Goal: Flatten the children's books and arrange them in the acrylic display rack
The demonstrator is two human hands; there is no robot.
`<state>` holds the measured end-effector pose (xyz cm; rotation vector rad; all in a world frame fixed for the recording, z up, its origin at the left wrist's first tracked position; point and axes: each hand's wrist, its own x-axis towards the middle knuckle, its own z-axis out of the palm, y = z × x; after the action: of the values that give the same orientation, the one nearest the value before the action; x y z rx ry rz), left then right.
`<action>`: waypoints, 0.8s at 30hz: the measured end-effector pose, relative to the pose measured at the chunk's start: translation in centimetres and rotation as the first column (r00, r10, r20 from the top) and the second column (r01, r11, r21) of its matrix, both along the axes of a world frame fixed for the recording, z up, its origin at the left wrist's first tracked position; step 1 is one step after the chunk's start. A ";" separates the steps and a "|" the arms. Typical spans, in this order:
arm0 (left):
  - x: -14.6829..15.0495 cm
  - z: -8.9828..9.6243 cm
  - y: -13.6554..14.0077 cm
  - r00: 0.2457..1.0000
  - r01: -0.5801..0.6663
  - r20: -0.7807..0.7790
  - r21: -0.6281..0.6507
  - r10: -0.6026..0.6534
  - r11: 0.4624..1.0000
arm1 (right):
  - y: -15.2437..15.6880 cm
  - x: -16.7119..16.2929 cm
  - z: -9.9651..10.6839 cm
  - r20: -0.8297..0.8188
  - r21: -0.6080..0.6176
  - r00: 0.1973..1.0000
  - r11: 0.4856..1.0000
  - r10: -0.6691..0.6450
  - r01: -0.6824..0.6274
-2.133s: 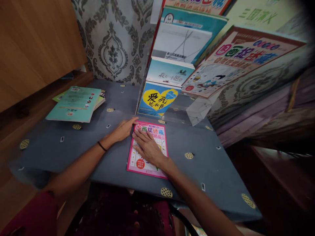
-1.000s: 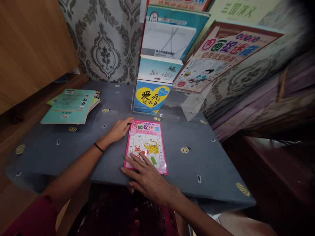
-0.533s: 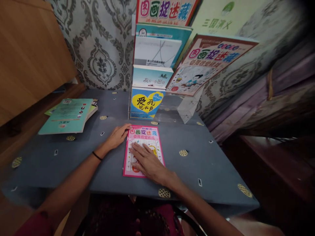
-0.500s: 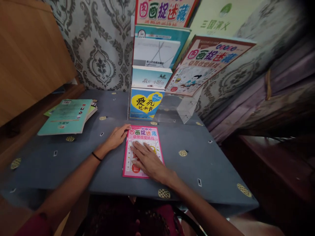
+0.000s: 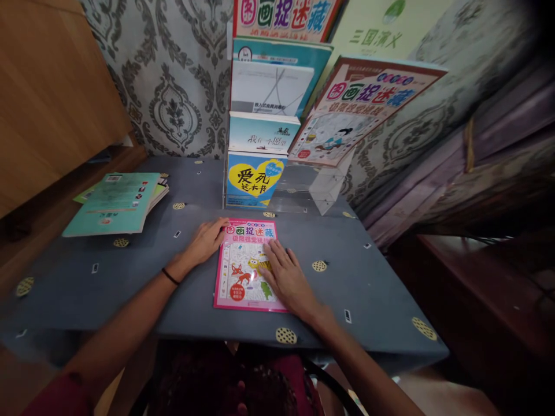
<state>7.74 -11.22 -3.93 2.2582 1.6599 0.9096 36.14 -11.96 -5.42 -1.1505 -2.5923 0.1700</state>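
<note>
Grey patterned wallpaper covers the far wall, with a wooden cabinet on the left and a pale purple curtain on the right. Across the middle stands a table under a blue-grey cloth printed with yellow spotted shapes. On its near part, close to the centre, a pink book lies flat, cover up, showing a red fox and a striped yellow animal. At its far left corner rests the left hand, relaxed and clenched on nothing, its fingertips over the corner and a dark band around the wrist. Over the right side of the cover lies the right hand, palm down with the fingers stretched out, gripping nothing and partly hiding the striped animal. Just beyond the far edge of the pink book stands a clear rack of books. Its nearest row on the left holds a blue book with a yellow heart; farther back are a pale blue book, a white and grey book and a red book. On the rack's right side, a brown-edged book leans in front of a light green book. Well apart, at the table's far left, a teal book lies on top of a small pile
</note>
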 end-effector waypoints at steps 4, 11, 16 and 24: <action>0.6 0.1 -0.3 0.994 -0.051 -0.101 -0.009 0.049 0.999 | -1.8 0.9 -0.2 0.026 0.034 1.000 0.999 0.014 -0.015; 1.3 0.2 -1.0 0.977 -0.049 -0.208 -0.010 0.046 0.999 | -3.6 2.5 1.1 0.056 0.003 0.967 0.969 0.248 -0.248; 2.5 -0.3 -2.5 0.954 -0.051 -0.299 -0.047 0.035 0.998 | -3.8 2.7 1.0 0.013 -0.029 0.969 0.969 0.247 -0.247; 5.4 -0.8 -8.2 0.917 0.023 -0.396 -0.074 -0.050 0.997 | -3.8 2.6 1.1 -0.035 -0.050 0.968 0.967 0.249 -0.251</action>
<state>13.14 -19.45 -4.69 2.5424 1.7587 0.3888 38.74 -15.80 -4.36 -0.8266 -2.7144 0.3104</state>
